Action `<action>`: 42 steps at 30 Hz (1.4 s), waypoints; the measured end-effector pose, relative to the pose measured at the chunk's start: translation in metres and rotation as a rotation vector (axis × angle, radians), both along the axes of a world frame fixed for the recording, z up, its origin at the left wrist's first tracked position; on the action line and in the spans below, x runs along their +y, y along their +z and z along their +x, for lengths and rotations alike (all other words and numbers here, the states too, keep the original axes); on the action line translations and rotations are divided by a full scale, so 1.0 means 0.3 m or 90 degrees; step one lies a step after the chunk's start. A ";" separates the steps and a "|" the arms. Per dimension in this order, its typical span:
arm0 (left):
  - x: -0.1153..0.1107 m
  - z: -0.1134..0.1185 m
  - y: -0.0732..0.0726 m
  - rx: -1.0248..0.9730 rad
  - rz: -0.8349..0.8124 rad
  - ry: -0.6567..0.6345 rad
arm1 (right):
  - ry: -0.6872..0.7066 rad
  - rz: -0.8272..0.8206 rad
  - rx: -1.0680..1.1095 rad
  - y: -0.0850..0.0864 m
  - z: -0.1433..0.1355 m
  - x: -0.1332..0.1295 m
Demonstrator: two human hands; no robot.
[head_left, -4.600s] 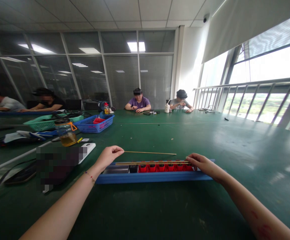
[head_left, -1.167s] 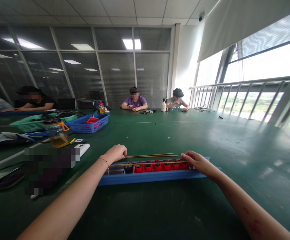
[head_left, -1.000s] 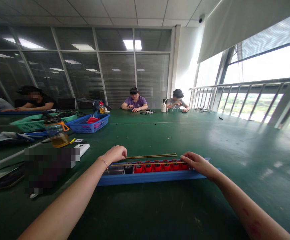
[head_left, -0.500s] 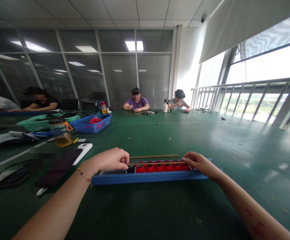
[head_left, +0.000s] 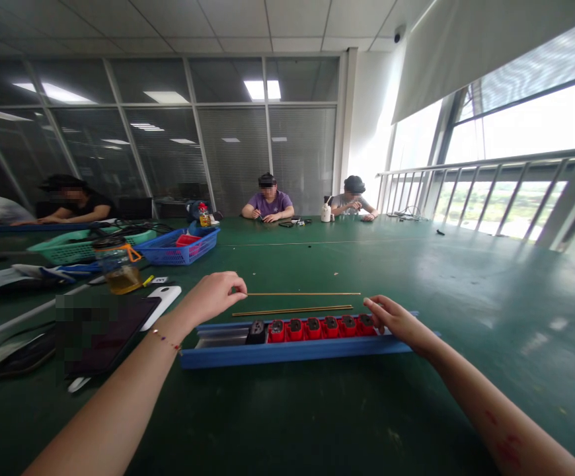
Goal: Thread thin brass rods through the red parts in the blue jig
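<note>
My left hand [head_left: 218, 294] pinches the left end of a thin gold-coloured rod [head_left: 302, 293], which stretches out to the right above the table. My right hand [head_left: 389, 314] is just past the rod's far end, its fingers half bent and apart from it, over the right end of a long blue channel-shaped tray [head_left: 297, 355]. Inside the tray sits a row of several red blocks [head_left: 295, 330] with dark tops. A black block [head_left: 256, 332] stands at the left of that row, beside a bare grey stretch. Behind the tray lie more thin gold-coloured rods [head_left: 292, 310], close together.
To my left are a dark tablet-like device [head_left: 114, 337], a white object [head_left: 166, 304], a jar of amber liquid [head_left: 117, 268], a blue basket [head_left: 181, 251] and a green basket [head_left: 64, 248]. Several people sit at the far side of the green table [head_left: 466, 317].
The rod has gone from above the blocks to behind the tray, with my left hand moving away and slightly left. The rod's right end has come free of my right hand.
</note>
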State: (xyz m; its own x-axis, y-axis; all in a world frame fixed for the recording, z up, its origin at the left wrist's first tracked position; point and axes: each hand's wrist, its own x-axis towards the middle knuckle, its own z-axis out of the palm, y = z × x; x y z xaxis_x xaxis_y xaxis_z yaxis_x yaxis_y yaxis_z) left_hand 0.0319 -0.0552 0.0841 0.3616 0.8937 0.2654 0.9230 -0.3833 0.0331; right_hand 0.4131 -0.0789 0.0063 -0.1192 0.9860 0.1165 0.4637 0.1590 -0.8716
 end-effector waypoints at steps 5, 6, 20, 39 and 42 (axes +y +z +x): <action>0.066 0.010 -0.094 0.003 -0.089 -0.038 | 0.017 -0.018 -0.022 -0.004 0.007 0.002; 0.077 0.013 -0.112 -0.001 -0.108 -0.043 | 0.020 -0.019 -0.022 -0.002 0.007 0.000; 0.196 0.005 -0.216 0.051 -0.201 -0.008 | 0.020 -0.027 -0.043 0.011 0.000 -0.009; 0.222 0.047 -0.223 0.176 -0.206 -0.030 | 0.031 -0.029 -0.035 0.014 -0.002 -0.010; 0.207 0.065 -0.212 0.182 -0.189 -0.017 | 0.031 -0.029 -0.033 0.019 -0.006 -0.013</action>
State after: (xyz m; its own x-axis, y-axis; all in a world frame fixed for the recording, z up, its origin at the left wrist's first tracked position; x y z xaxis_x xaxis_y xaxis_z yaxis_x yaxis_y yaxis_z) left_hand 0.0515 0.0069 0.0205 0.4074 0.9056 -0.1175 0.9009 -0.4197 -0.1108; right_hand 0.4114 -0.0829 0.0121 -0.1719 0.9830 0.0648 0.5005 0.1438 -0.8537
